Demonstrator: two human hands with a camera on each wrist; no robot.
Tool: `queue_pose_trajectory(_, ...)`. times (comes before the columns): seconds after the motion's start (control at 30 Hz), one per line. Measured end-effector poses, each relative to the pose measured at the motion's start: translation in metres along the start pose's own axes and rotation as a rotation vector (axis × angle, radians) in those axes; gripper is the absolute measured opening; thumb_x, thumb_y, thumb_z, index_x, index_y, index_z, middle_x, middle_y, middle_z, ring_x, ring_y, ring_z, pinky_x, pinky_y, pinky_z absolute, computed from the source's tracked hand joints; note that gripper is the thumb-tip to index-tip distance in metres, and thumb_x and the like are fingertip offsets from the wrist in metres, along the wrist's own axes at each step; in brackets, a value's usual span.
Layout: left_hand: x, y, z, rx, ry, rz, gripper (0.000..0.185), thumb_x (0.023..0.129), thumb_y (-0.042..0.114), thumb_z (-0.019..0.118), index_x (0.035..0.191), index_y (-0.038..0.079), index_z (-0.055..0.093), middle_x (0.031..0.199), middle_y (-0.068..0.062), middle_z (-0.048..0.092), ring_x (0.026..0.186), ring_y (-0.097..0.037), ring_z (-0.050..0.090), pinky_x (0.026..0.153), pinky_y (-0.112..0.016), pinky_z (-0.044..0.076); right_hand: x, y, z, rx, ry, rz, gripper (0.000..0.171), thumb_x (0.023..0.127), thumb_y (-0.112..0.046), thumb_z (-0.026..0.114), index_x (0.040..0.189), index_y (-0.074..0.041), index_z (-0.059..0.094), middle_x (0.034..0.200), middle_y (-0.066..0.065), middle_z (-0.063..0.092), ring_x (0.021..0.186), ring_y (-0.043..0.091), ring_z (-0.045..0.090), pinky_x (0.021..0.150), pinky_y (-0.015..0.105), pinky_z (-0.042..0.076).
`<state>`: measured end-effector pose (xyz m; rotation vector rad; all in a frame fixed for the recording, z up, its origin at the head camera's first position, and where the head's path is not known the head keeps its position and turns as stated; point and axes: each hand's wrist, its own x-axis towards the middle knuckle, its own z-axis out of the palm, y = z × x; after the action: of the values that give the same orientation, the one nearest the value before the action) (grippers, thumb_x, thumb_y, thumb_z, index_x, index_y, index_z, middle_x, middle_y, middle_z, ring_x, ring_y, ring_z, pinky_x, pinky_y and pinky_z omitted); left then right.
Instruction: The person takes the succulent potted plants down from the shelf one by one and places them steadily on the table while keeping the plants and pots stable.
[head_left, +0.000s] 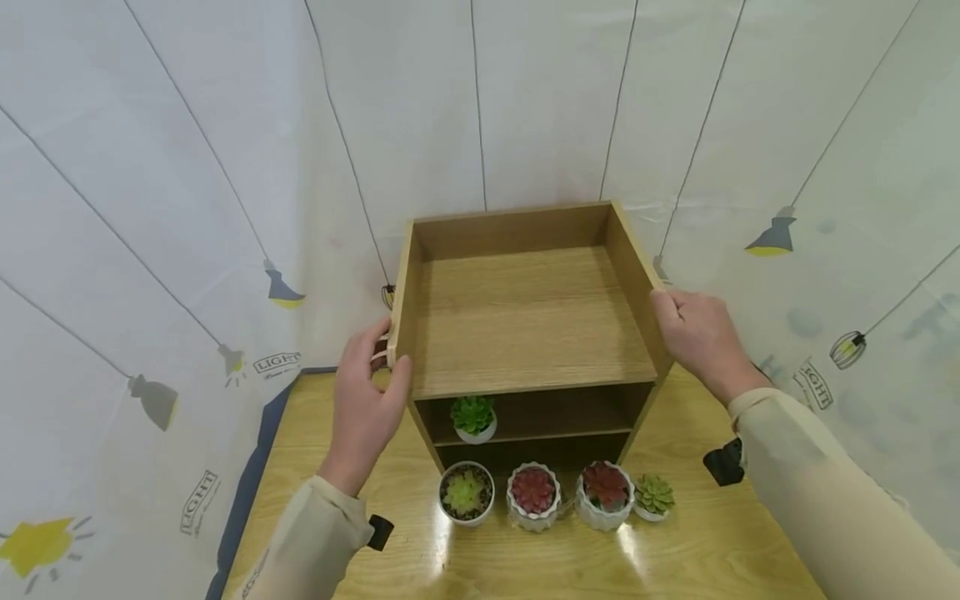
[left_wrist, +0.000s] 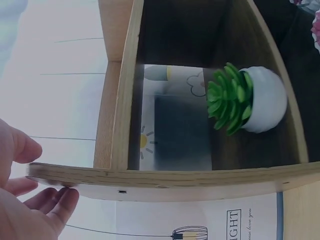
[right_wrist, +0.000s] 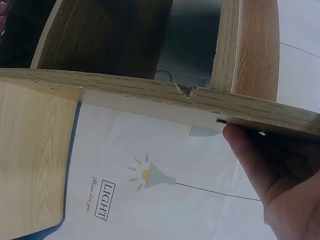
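A small wooden shelf unit (head_left: 528, 325) stands upright on the table, with a raised-rim top and compartments beneath. My left hand (head_left: 367, 404) grips the edge of its left side panel, thumb (left_wrist: 25, 149) on one face and fingers curled on the other. Across from it, my right hand (head_left: 705, 337) holds the right side panel near the top; in the right wrist view its fingers lie along the panel's outer face. A green succulent in a round white pot (head_left: 474, 421) sits inside the upper compartment, toward the left. The right wrist view shows a chipped spot on the panel edge.
In front of the shelf stand a pale green succulent (head_left: 466, 493), two red succulents (head_left: 533, 492) in ridged white pots and a small green one (head_left: 654, 495). The wooden table (head_left: 405, 558) meets a white wall covering (head_left: 540, 108) printed with hanging lamps.
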<state>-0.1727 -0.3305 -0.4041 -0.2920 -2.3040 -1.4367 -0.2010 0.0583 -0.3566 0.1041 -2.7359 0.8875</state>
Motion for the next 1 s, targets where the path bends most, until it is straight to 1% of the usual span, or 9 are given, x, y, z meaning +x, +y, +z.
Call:
queue_pose_trajectory(0.1,-0.01,-0.001,-0.001,0.009,0.024,0.045,0.051,0.097,0.002,0.063,0.147,0.006,0.053,0.132,-0.014,0.057,0.119,-0.025,0.059,0.099,-0.039,0.054,0.0,-0.001,0.0,-0.004,0.001,-0.006,0.055,0.109,-0.032,0.03,0.057,-0.014,0.033,0.051,-0.004,0.028,0.049,0.014,0.021,0.048,0.03,0.025)
queue_pose_trajectory(0.2,-0.018,-0.003,-0.002,0.019,0.034,0.086,0.054,0.096,-0.001,0.065,0.148,0.004,0.052,0.133,-0.016,0.057,0.12,-0.025,0.059,0.098,-0.036,0.054,0.001,-0.001,0.0,-0.004,0.006,-0.007,0.055,0.109,-0.031,0.03,0.057,-0.015,0.033,0.051,-0.004,0.028,0.05,0.013,0.02,0.048,0.03,0.025)
queue_pose_trajectory(0.4,-0.035,-0.007,-0.004,0.038,0.029,0.106,0.061,0.092,-0.007,0.065,0.15,0.005,0.05,0.134,-0.016,0.057,0.121,-0.026,0.059,0.097,-0.034,0.055,0.001,0.0,0.001,0.001,-0.007,0.004,0.056,0.11,-0.033,0.029,0.058,-0.014,0.033,0.051,-0.004,0.027,0.049,0.014,0.02,0.048,0.03,0.025)
queue_pose_trajectory(0.47,-0.041,-0.009,-0.004,0.05,0.037,0.118,0.058,0.092,-0.008,0.065,0.147,0.004,0.053,0.132,-0.016,0.058,0.119,-0.027,0.059,0.096,-0.033,0.055,0.001,0.0,0.001,0.001,-0.009,0.009,0.056,0.11,-0.033,0.029,0.058,-0.014,0.033,0.051,-0.004,0.027,0.049,0.014,0.02,0.048,0.03,0.025)
queue_pose_trajectory(0.53,-0.046,-0.01,-0.004,0.053,0.051,0.138,0.053,0.091,-0.01,0.065,0.142,0.002,0.056,0.128,-0.017,0.059,0.116,-0.026,0.06,0.095,-0.029,0.055,0.001,0.0,0.001,0.003,-0.011,0.013,0.056,0.11,-0.034,0.029,0.058,-0.014,0.033,0.051,-0.004,0.027,0.049,0.014,0.02,0.048,0.03,0.025)
queue_pose_trajectory(0.67,-0.056,-0.011,-0.001,0.047,0.1,0.22,0.042,0.089,-0.013,0.066,0.129,-0.003,0.062,0.116,-0.017,0.062,0.105,-0.024,0.062,0.092,-0.022,0.054,0.001,0.0,0.0,0.007,-0.019,0.019,0.056,0.11,-0.034,0.029,0.058,-0.014,0.034,0.051,-0.004,0.028,0.049,0.014,0.021,0.048,0.03,0.025)
queue_pose_trajectory(0.77,-0.061,-0.014,0.004,0.057,0.13,0.272,0.038,0.087,-0.013,0.068,0.124,-0.005,0.065,0.111,-0.016,0.064,0.099,-0.024,0.063,0.09,-0.023,0.055,0.001,-0.001,0.0,0.01,-0.026,0.019,0.056,0.11,-0.034,0.028,0.058,-0.014,0.033,0.051,-0.004,0.028,0.049,0.014,0.021,0.049,0.031,0.025)
queue_pose_trajectory(0.83,-0.063,-0.017,0.008,0.06,0.141,0.293,0.037,0.086,-0.014,0.069,0.122,-0.006,0.066,0.111,-0.016,0.065,0.098,-0.024,0.064,0.089,-0.023,0.055,0.001,-0.002,-0.001,0.012,-0.026,0.018,0.056,0.11,-0.035,0.028,0.058,-0.014,0.033,0.051,-0.004,0.028,0.049,0.014,0.02,0.049,0.031,0.025)
queue_pose_trajectory(1.0,-0.066,-0.023,0.015,0.042,0.142,0.296,0.036,0.085,-0.014,0.069,0.12,-0.007,0.066,0.11,-0.016,0.066,0.097,-0.025,0.065,0.09,-0.025,0.055,0.001,-0.001,0.0,0.017,-0.019,0.021,0.056,0.11,-0.035,0.028,0.059,-0.013,0.033,0.052,-0.004,0.028,0.049,0.014,0.022,0.048,0.031,0.026)
